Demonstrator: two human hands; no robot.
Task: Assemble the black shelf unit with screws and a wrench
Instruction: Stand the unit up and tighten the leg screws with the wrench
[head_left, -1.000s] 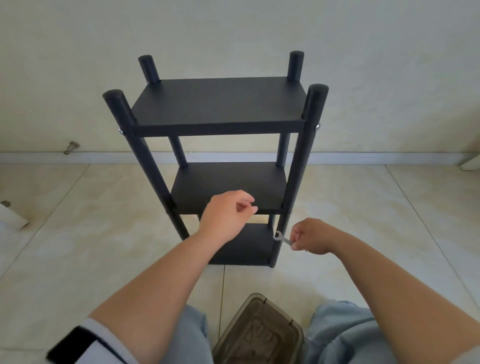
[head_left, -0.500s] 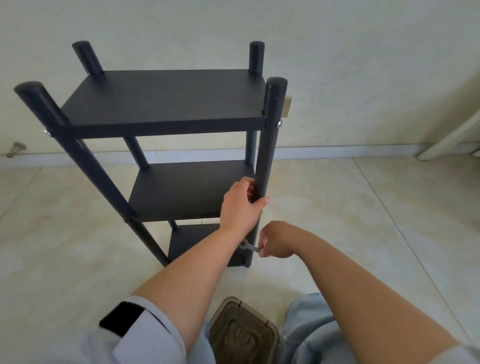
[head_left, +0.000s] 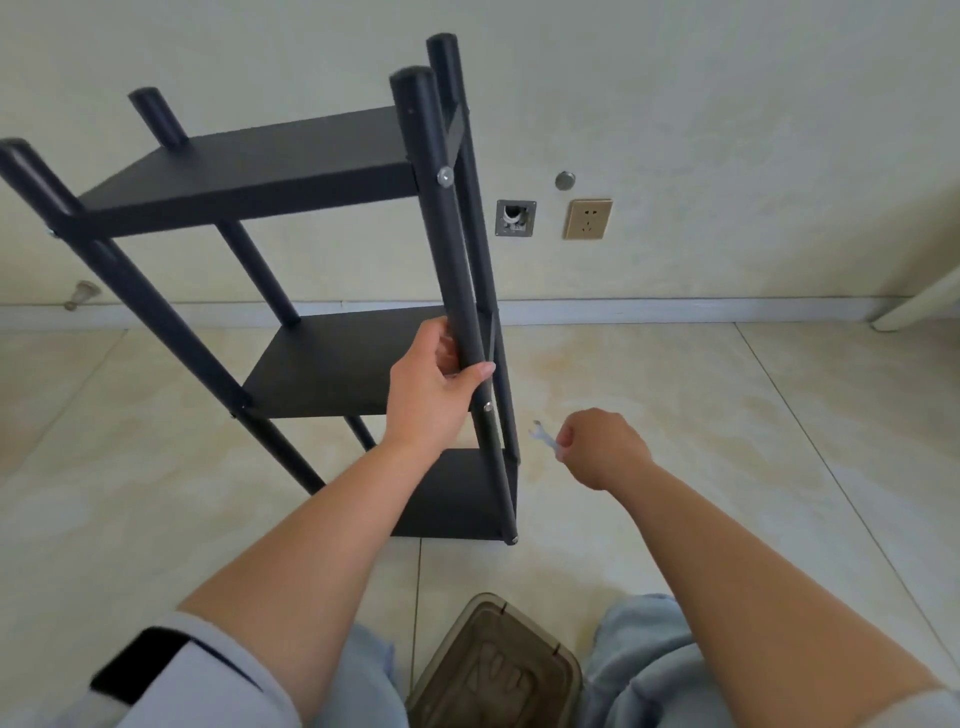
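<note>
Black shelf unit (head_left: 291, 171) upright on the tiled floor (head_left: 727, 415), three boards already on four posts. Looks mostly assembled.

Left hand (head_left: 431, 395) wrapped round the near-right post (head_left: 457, 291), fingers (head_left: 447, 348) curled behind it, thumb across the front, just above the middle board (head_left: 332, 364). Steadying or turning the frame, by the look of it.

Right hand (head_left: 602, 447) clear of the frame, off to the right of that post, not touching it. Fingers closed in a narrow pinch on a small silver wrench (head_left: 543, 436), open end pointing back toward the post.

Screws visible from here:
- top screw (head_left: 444, 176) on the held post, well above the left fingers, seated at the top board
- middle screw (head_left: 488, 408) just below the left thumb, in place
- bottom screw (head_left: 513, 540) at the foot of the post, far below both hands, in place
- small one at the far-left post top joint, present but too small to judge

Judgement: fitting done, final tightening round remaining. Cannot tell from here which screws are fully snug. Rear joints mostly hidden.

Brownish plastic box (head_left: 498, 670) on the floor between the knees, below both hands. Contents unclear.

Wall socket (head_left: 588, 218) on the wall behind, beyond the right hand.
</note>
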